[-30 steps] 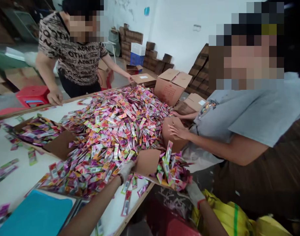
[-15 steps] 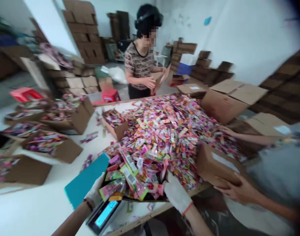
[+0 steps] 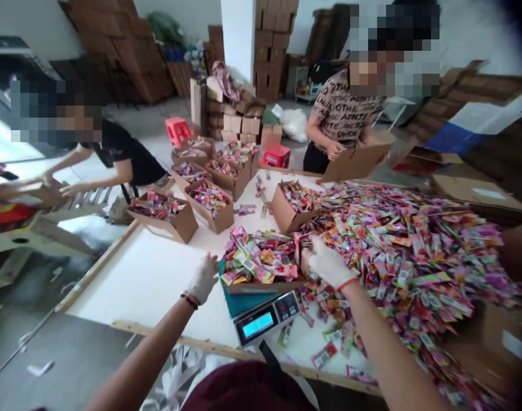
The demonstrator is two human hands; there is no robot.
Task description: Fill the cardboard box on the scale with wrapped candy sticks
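Note:
A cardboard box (image 3: 261, 287) heaped with small colourful candy-like packets (image 3: 261, 254) rests on the teal plate (image 3: 231, 302) of a digital scale. The scale's lit display (image 3: 258, 325) faces me; its digits are too blurred to read. Just left of the box, my gloved left hand (image 3: 203, 278) is open, fingers apart and holding nothing. At the box's right end is my gloved right hand (image 3: 328, 264), fingers loosely curved and apart beside the packets; their tips are partly hidden among them. Loose packets (image 3: 329, 308) lie beneath my right wrist.
A large packet heap (image 3: 397, 257) covers the table's right side. Several filled boxes (image 3: 169, 220) stand at the left, and another filled box (image 3: 292, 208) lies beyond the scale. Across the table, a person (image 3: 346, 108) holds a flattened carton (image 3: 359, 158). Another person (image 3: 126, 148) bends at far left.
My view has swung left. The packet box, previously between both hands, now sits on the scale. My left hand has come away from it; my right hand stays at its right end.

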